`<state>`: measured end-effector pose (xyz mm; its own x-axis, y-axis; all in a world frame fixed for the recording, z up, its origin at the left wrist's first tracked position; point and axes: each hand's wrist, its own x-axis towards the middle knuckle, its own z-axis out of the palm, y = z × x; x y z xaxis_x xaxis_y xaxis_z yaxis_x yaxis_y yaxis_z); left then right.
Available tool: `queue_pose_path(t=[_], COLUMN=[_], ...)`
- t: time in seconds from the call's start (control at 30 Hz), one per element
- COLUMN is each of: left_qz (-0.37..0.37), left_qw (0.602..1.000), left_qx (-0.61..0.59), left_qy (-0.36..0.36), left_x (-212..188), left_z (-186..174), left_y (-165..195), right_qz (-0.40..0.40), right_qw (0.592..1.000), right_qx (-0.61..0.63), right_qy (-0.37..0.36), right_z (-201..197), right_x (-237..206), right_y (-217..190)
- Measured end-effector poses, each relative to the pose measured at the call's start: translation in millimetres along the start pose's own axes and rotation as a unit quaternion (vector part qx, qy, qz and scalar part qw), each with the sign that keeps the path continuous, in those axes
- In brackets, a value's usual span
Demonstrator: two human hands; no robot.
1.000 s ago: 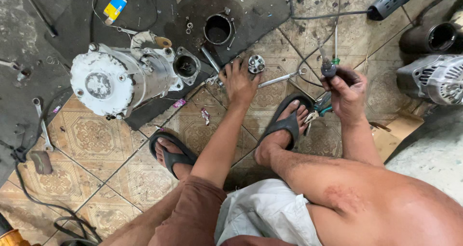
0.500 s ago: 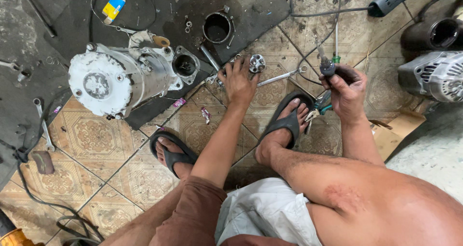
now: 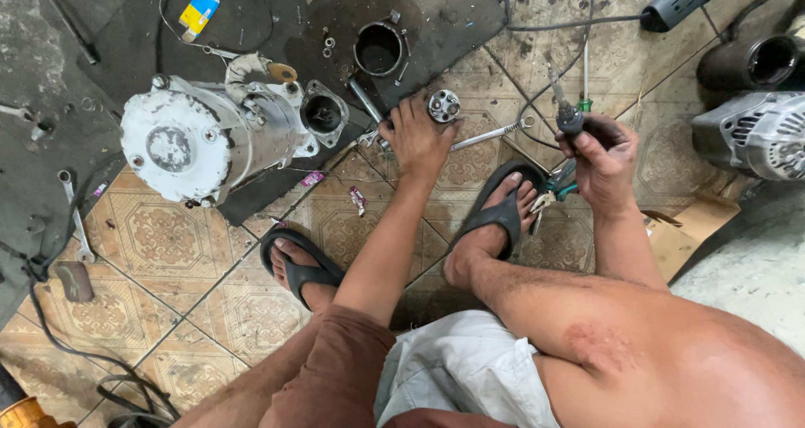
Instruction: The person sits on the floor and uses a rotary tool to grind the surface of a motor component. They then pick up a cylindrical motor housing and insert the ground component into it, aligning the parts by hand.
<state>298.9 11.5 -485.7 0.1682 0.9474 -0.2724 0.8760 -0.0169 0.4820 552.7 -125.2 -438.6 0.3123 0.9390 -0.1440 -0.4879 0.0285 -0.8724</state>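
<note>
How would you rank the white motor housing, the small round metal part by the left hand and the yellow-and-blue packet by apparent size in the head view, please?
1. white motor housing, clearly largest.
2. yellow-and-blue packet.
3. small round metal part, at the left hand; only slightly smaller than the packet, so that order is unsure.

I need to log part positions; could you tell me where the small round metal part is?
In the head view, the small round metal part lies on the tiled floor at upper centre, at the left hand's fingertips.
</note>
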Motion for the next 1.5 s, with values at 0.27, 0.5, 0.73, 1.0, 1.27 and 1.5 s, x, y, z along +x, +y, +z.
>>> queue_pose_path(t=[0.27, 0.5, 0.73, 1.0, 1.27, 1.5], left_qz=[0.098, 0.092, 0.026, 0.05, 0.137, 0.174], left_qw=[0.993, 0.993, 0.998, 0.998, 0.985, 0.982], left_qx=[0.039, 0.064, 0.056, 0.026, 0.082, 0.04], left_qy=[-0.046, -0.025, 0.004, 0.028, 0.057, 0.061], left_x=[1.1, 15.9, 12.6, -24.0, -60.5, -62.0], left_z=[-26.7, -32.2, -20.0, -13.1, 8.3, 3.4], left_y=[-5.9, -5.5, -2.3, -20.2, -31.8, -47.9], right_qz=[0.003, -0.001, 0.008, 0.014, 0.006, -0.07], right_qw=[1.0, 1.0, 1.0, 0.999, 0.874, 0.812], right_qx=[-0.003, 0.003, -0.006, -0.025, -0.485, -0.577], right_qy=[0.002, 0.001, 0.002, 0.022, 0.033, -0.055], right_z=[0.3, -0.3, -1.8, -3.0, 3.3, 8.2], right_x=[0.0, -1.0, 0.0, -0.6, 7.0, 13.4], right_y=[4.1, 3.9, 4.4, 5.8, 6.3, 17.7])
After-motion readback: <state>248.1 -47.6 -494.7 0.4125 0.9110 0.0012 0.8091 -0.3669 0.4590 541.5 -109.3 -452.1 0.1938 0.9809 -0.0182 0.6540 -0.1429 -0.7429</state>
